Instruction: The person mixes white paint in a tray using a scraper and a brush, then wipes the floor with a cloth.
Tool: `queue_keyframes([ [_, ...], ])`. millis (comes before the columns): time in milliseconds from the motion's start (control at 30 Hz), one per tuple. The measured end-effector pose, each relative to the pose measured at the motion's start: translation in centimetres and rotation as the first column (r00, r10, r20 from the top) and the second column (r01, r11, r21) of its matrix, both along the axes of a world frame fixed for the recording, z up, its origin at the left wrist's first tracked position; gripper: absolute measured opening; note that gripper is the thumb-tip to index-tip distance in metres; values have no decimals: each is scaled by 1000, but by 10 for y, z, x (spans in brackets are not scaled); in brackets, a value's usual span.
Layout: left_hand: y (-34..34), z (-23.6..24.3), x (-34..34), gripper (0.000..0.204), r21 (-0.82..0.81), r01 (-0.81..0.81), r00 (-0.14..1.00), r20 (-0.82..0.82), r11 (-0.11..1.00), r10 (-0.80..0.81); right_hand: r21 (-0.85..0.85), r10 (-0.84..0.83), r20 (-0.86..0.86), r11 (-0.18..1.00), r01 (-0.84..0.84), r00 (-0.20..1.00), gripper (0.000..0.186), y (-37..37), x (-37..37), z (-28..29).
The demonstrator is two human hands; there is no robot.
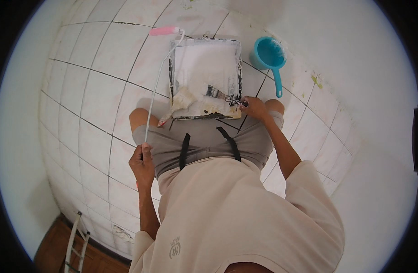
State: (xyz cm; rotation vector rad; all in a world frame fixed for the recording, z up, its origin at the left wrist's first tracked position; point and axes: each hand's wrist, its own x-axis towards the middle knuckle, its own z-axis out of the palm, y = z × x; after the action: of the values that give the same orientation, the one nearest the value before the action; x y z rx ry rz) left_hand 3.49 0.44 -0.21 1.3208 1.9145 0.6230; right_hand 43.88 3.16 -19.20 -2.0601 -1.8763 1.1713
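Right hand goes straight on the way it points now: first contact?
Likely the right rim of the paint tray, where the flat tool in the right hand crosses it; height is unclear, so it may pass over.

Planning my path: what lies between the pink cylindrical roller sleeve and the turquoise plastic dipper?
In the head view: the bent white rod, the rectangular paint-smeared black tray, then pale floor tile.

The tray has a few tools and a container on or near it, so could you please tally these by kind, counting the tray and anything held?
Tray: 1
Roller: 1
Brush: 1
Flat tool (scraper or brush, cannot tell): 1
Dipper: 1
Total: 5
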Motion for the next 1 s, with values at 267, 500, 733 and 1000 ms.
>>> queue_keyframes([
  [267,13,-3,7,31,-18,-55,998,25,998,55,-191,-442,-483,896,402,756,22,35,-22,36],
  [500,41,6,15,33,-91,-61,997,35,994,64,508,-139,-86,846,164,987,25,111,5,82],
  [733,87,16,17,32,-141,-76,993,77,987,87,339,-64,267,940,-31,962,28,171,-5,58],
  [1000,99,11,4,34,-145,-98,993,55,985,107,302,64,227,944,-133,972,30,175,-48,55],
])
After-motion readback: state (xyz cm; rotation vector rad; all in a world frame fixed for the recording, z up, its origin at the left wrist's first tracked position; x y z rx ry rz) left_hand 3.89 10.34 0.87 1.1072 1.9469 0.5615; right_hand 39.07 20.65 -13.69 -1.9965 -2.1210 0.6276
